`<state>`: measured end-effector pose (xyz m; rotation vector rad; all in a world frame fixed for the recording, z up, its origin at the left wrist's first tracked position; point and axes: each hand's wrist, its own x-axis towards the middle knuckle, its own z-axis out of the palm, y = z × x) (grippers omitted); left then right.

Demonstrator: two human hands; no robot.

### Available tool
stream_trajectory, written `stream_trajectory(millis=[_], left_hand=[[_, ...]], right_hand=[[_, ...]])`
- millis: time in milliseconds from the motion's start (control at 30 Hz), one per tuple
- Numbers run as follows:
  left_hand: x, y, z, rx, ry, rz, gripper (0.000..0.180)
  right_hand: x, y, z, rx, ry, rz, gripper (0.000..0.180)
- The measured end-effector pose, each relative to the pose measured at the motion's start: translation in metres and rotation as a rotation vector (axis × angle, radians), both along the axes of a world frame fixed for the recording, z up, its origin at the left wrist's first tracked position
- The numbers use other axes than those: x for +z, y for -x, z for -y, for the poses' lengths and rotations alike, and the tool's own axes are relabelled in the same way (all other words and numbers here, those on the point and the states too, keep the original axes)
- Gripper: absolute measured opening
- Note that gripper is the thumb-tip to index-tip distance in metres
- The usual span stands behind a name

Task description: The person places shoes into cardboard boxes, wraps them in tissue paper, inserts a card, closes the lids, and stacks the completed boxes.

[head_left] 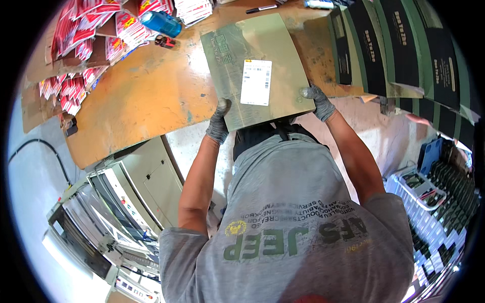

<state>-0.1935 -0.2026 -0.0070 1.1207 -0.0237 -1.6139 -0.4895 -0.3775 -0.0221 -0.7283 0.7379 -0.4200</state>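
Observation:
A flat olive-green box [288, 60] lies tilted over the near edge of the wooden table [151, 96], its near end reaching toward my body. A white printed label [256, 83] is stuck to the middle of its upper face. My left hand [219, 121], in a grey glove, grips the near left corner with the thumb on top. On the near right side my right hand [319, 103], gloved alike, holds the edge, thumb also on top. The fingers under the box are hidden on both sides.
Red and white printed packets [81, 30] fill cartons at the far left, beside a blue bottle [161, 23]. Stacked green and black boxes [399, 45] stand on the right. A machine [136, 187] sits lower left; a plastic basket [417, 187] is lower right.

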Motion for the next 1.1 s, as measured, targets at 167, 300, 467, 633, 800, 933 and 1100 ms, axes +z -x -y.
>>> stream_trajectory(millis=[167, 300, 467, 633, 800, 933, 1100], left_hand=[[0.016, -0.006, -0.007, 0.07, 0.117, -0.035, 0.095], [0.011, -0.021, -0.022, 0.189, 0.129, 0.118, 0.08], [0.0, -0.029, -0.069, 0.672, 0.185, -0.137, 0.106], [-0.036, 0.023, -0.097, 0.878, 0.213, -0.24, 0.063], [0.022, 0.103, -0.046, 0.696, 0.028, 0.036, 0.095], [0.016, 0.116, -0.029, 0.871, -0.042, 0.156, 0.09], [0.022, 0.052, -0.081, 1.099, 0.151, -0.059, 0.079]], right_hand=[[0.012, -0.023, 0.014, 0.045, 0.077, -0.028, 0.091], [0.004, -0.051, 0.017, 0.109, -0.015, 0.031, 0.087], [-0.015, -0.079, -0.01, 0.014, -0.211, -0.01, 0.078], [-0.007, -0.088, -0.031, 0.126, -0.253, 0.033, 0.07], [-0.049, -0.076, -0.034, 0.285, -0.315, 0.06, 0.069], [-0.005, -0.103, -0.049, 0.421, -0.177, 0.132, 0.069], [0.025, -0.132, -0.062, 0.883, 0.542, 0.027, 0.05]])
